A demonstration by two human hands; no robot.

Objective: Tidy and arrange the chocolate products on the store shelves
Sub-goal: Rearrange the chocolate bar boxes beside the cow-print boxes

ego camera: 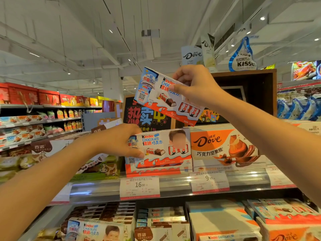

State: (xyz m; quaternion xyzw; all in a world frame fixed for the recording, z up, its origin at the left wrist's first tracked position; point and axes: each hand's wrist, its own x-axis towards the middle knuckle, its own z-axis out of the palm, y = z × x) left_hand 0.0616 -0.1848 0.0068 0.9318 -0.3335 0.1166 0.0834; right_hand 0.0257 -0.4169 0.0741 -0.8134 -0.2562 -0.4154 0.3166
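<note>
Left hand (121,141) grips the left end of a Kinder box (161,148) standing in its display tray (156,171) on the upper shelf (173,186). Right hand (194,84) pinches a second Kinder box (163,96), held tilted above the shelf. Dove display carton (222,146) apparently touches the tray's right side

Raised box (165,96) in the right hand (196,84): "Kinder", "健达", "100g". Shelf box (163,146) under the left hand (119,141): "Kinder CHOCOLATE 健达巧克力". Orange box (224,145) beside it: "Dove 德芙 巧克力坚果脆". Price tags: "16.90" (139,187), "9.90" (209,181). Hanging signs: "Dove" (192,55), "HERSHEY'S KISSES" (244,61). Chalkboard (147,117): "热卖中".
</note>
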